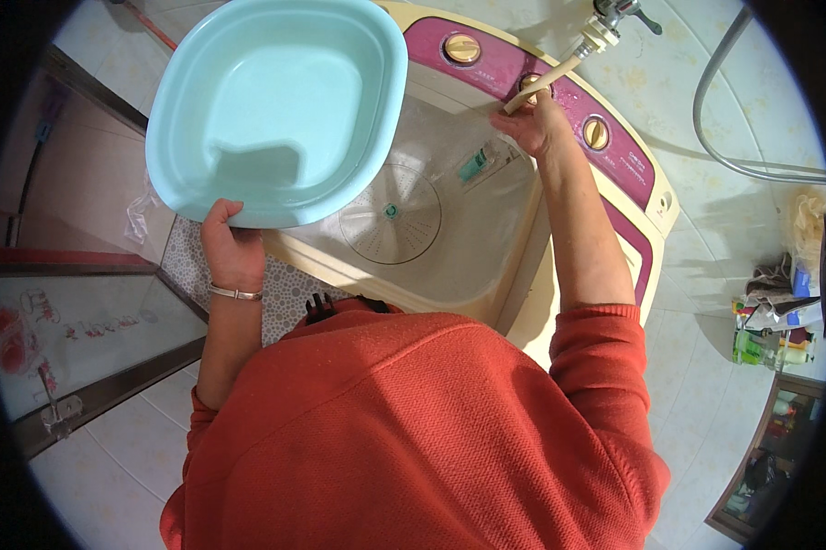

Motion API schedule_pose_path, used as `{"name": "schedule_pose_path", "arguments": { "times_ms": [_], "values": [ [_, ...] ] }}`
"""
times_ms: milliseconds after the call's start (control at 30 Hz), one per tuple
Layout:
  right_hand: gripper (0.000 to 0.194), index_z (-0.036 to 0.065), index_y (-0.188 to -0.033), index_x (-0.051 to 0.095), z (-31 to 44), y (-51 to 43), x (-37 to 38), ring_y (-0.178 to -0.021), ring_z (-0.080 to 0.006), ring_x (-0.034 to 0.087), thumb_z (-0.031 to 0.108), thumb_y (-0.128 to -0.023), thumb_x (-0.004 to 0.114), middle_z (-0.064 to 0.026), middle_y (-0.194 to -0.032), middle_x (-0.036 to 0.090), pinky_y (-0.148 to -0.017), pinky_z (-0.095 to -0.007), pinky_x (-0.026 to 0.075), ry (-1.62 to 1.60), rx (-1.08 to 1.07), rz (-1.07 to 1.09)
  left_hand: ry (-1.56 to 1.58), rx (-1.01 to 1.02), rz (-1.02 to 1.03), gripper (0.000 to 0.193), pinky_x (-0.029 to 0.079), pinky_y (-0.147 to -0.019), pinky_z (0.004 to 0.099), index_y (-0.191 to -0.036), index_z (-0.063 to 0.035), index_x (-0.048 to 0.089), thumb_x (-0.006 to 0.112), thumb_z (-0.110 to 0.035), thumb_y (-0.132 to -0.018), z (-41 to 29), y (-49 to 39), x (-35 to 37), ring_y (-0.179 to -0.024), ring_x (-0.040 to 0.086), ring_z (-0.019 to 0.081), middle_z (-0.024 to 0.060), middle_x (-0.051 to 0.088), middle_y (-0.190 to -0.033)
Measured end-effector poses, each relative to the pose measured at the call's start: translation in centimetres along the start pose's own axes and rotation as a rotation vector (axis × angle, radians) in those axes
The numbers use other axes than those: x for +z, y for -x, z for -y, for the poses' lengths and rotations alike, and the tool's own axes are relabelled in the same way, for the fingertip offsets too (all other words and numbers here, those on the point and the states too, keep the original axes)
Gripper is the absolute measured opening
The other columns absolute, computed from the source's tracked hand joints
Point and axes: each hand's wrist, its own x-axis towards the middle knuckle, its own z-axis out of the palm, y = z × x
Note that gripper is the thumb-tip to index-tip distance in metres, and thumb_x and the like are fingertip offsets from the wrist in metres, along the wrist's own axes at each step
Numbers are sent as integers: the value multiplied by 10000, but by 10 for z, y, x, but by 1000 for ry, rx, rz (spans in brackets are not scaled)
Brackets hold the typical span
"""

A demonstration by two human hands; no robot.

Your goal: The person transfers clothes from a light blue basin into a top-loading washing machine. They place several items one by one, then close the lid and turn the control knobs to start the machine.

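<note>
My left hand [233, 251], with a bangle at the wrist, grips the near rim of a light-blue plastic basin [282, 96]. The basin is over the left part of the open washing machine tub [474, 240]. At the machine's control panel, my right hand [533, 127] is at the free end of a beige hose [550, 82], with fingers around or behind it; the exact grip is partly hidden. The hose hangs from a metal wall tap [615, 14]. Inside the tub are a round ribbed pulsator [390, 213] and a teal fitting [473, 165] on the wall.
Three cream knobs, one of them the right-hand knob [596, 133], sit on the magenta panel. A grey hose [705, 124] curves along the tiled wall. Bottles fill a rack [770, 347] at the right. A framed glass door [97, 330] stands at the left.
</note>
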Motion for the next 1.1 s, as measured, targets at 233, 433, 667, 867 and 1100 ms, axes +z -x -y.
{"name": "schedule_pose_path", "arguments": {
  "times_ms": [233, 433, 667, 867, 1100],
  "values": [
    [550, -96, -1200, 410, 0, 5, -8, -1119, -494, 468, 410, -1003, 323, -263, -1199, 444, -980, -600, 395, 30, 39, -47, 16, 3, 17, 251, 479, -885, 371, -1000, 23, 532, 494, 41, -752, -1, 0, -2, -946, 573, 224, 92, 585, -1011],
    [542, -84, -1198, 419, -4, 2, -10, -1110, -463, 477, 412, -1005, 320, -235, -1153, 466, -985, -594, 391, 1, 16, -33, 6, 9, 5, 269, 473, -913, 386, -1019, 33, 522, 490, 44, -752, -1, 4, 2, -965, 566, 238, 104, 573, -1037],
    [418, -43, -1193, 421, -2, 9, -6, -1107, -423, 451, 328, -1004, 370, -199, -1106, 443, -1015, -586, 362, -106, -33, 27, -19, 28, -9, 268, 465, -900, 382, -1014, 28, 519, 501, 42, -746, -3, 6, 2, -962, 549, 233, 96, 559, -1026],
    [396, -59, -1198, 393, 0, 13, 2, -1150, -420, 421, 276, -988, 428, -208, -1131, 398, -1039, -579, 346, -177, -26, -24, -16, 23, -3, 253, 463, -889, 379, -997, 26, 513, 512, 34, -744, -4, 7, 2, -949, 543, 228, 87, 549, -1007],
    [381, -20, -1224, 375, -3, 12, 9, -1198, -417, 386, 270, -984, 433, -210, -1162, 383, -1053, -583, 334, -189, -56, -54, -13, 11, 32, 142, 483, -844, 370, -896, 9, 525, 512, 15, -756, -8, 6, 1, -909, 552, 212, 77, 556, -937]
  ]
}}
